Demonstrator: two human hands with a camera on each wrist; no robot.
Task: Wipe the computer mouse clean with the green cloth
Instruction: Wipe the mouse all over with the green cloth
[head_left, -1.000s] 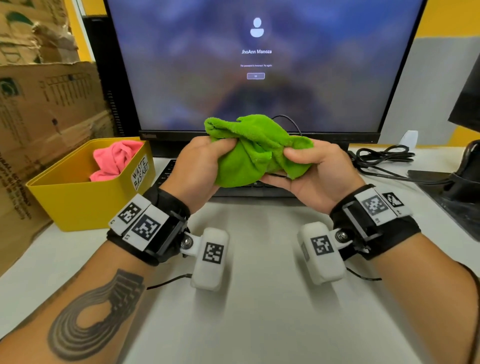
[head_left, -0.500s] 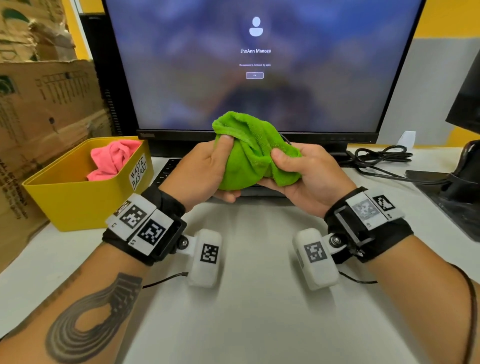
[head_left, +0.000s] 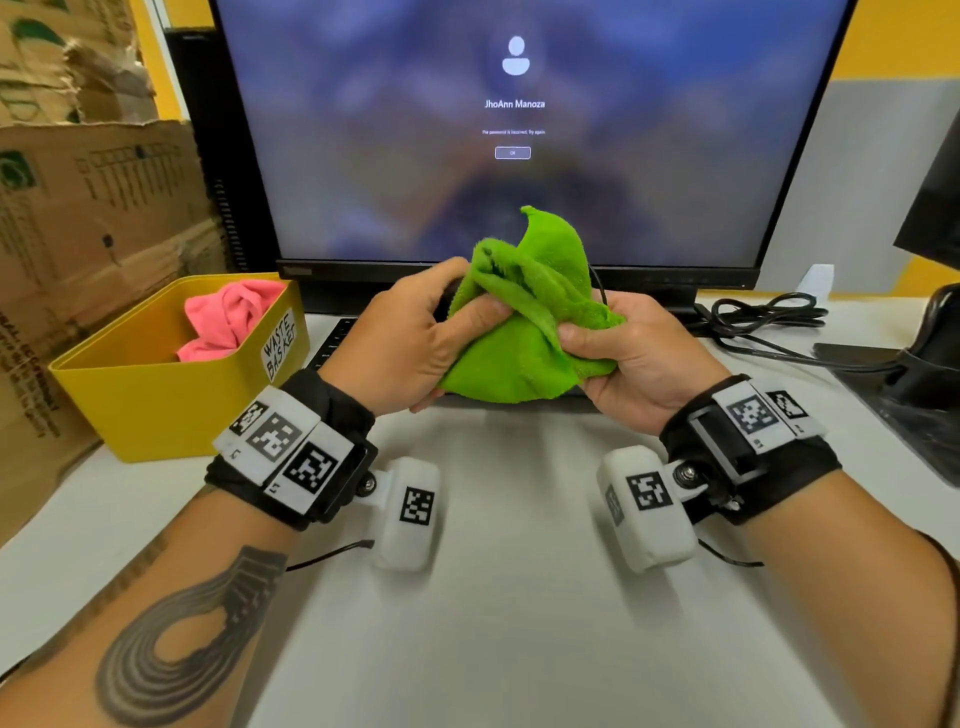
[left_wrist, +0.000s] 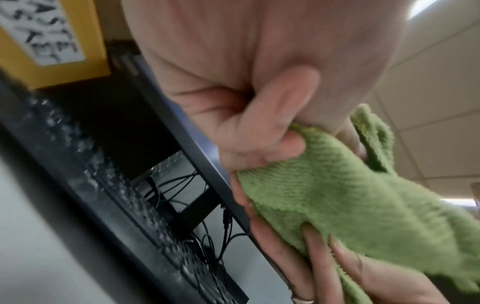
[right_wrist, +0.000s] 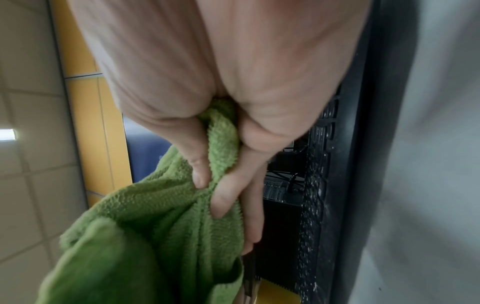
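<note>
Both hands hold the bunched green cloth in the air just in front of the monitor's lower edge. My left hand curls round the left side of the bundle, thumb pressed onto the cloth; a dark sliver of the computer mouse shows between its thumb and fingers. The rest of the mouse is hidden by the cloth, and its thin black cable rises behind the bundle. On the other side my right hand pinches folds of the cloth. The wrist views show the green cloth gripped by curled fingers.
A yellow waste basket with a pink cloth stands at the left. The monitor and a black keyboard lie behind the hands. Coiled cables and a black stand are at the right, cardboard boxes far left.
The hands have worked the cloth around the mouse: the bundle was regripped and turned, and a pointed corner of cloth now sticks up. Both hands stay at about the same place.
</note>
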